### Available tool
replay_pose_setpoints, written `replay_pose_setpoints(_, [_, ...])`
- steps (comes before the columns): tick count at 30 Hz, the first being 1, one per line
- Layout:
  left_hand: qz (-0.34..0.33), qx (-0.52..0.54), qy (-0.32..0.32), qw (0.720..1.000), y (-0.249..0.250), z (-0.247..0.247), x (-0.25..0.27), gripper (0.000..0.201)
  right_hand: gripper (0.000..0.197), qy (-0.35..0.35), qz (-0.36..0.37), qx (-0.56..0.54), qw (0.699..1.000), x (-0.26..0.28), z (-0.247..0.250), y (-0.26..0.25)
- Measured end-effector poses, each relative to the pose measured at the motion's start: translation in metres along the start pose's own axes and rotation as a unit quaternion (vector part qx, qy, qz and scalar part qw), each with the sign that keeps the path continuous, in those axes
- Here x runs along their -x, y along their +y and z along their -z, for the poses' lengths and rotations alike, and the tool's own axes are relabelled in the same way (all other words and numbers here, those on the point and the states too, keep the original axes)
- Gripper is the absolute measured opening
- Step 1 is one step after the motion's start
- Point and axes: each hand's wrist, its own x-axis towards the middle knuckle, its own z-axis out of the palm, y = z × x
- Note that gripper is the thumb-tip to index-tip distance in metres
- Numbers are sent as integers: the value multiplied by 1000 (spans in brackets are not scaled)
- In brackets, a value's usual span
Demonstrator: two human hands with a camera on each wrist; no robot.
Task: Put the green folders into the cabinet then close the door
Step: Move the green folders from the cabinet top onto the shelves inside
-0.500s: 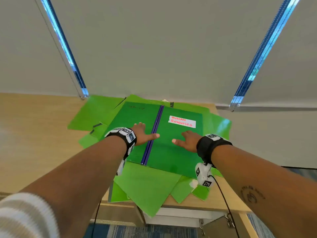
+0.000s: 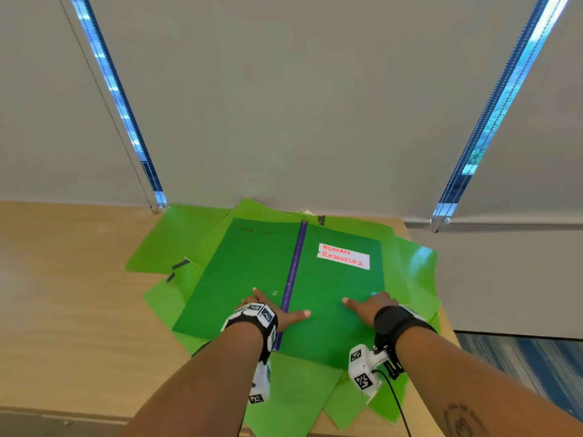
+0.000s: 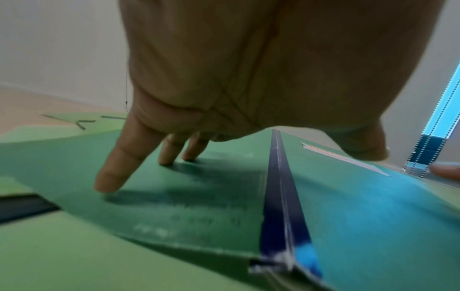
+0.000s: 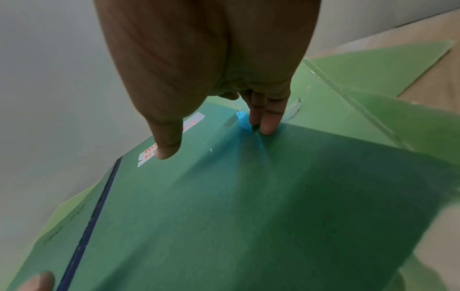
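Observation:
A dark green folder (image 2: 243, 279) with a purple spine (image 2: 295, 266) and a white "HUMAN Resources" label (image 2: 344, 256) lies spread flat on a heap of light green folders (image 2: 296, 392). My left hand (image 2: 277, 313) rests on it across the spine, with straight fingertips (image 3: 109, 183) touching the cover. My right hand (image 2: 367, 305) rests on the labelled half, its fingertips (image 4: 267, 126) pressing the cover and the thumb (image 4: 166, 149) held out. Neither hand grips anything. The cabinet is not in view.
The heap lies on a light wooden table (image 2: 69, 294), against a wall of grey roller blinds (image 2: 299, 105). Bead chains (image 2: 104, 99) hang by the window gaps. The table ends at the right, beside blue carpet (image 2: 520, 357).
Both hands have slid a little toward me along the dark green folder. The folders lie as before.

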Motion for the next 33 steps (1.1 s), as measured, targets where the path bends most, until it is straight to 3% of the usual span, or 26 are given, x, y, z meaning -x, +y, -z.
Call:
replay_pose_setpoints(5, [-7, -125, 74, 989, 5, -14, 17, 126, 107, 0, -27, -10, 1000, -1, -6, 13])
replay_pose_setpoints(7, [-3, -101, 62, 993, 9, -13, 17, 115, 108, 1, -26, -29, 999, 1, -9, 15])
replay_pose_setpoints(9, [-19, -61, 43, 997, 14, -7, 18, 91, 117, -1, -27, -36, 999, 3, -14, 13])
replay_pose_setpoints(11, [-62, -15, 38, 997, 18, 0, 23, 61, 121, -7, -22, -41, 999, 7, -15, 11])
replay_pose_setpoints(13, [-106, 18, 36, 994, 21, 8, 34, 48, 115, -7, -18, -51, 999, 15, -10, 9])
replay_pose_setpoints(16, [-146, 70, 32, 986, 21, 14, 57, 46, 106, -11, 3, -65, 998, 27, -3, 8])
replay_pose_setpoints(22, [-164, 231, 0, 959, 2, 17, 95, 66, 98, -10, 35, -183, 982, 47, 2, 3])
replay_pose_setpoints(25, [-158, 291, -29, 943, -13, 17, 100, 66, 100, -9, 41, -289, 956, 61, 7, 4])
replay_pose_setpoints(29, [-178, 352, -57, 917, -42, 11, 75, 91, 91, -4, 38, -412, 911, 76, 12, 12])
replay_pose_setpoints(33, [-208, 371, -91, 901, -66, 17, 92, 62, 88, 26, 63, -432, 899, 85, 7, 16])
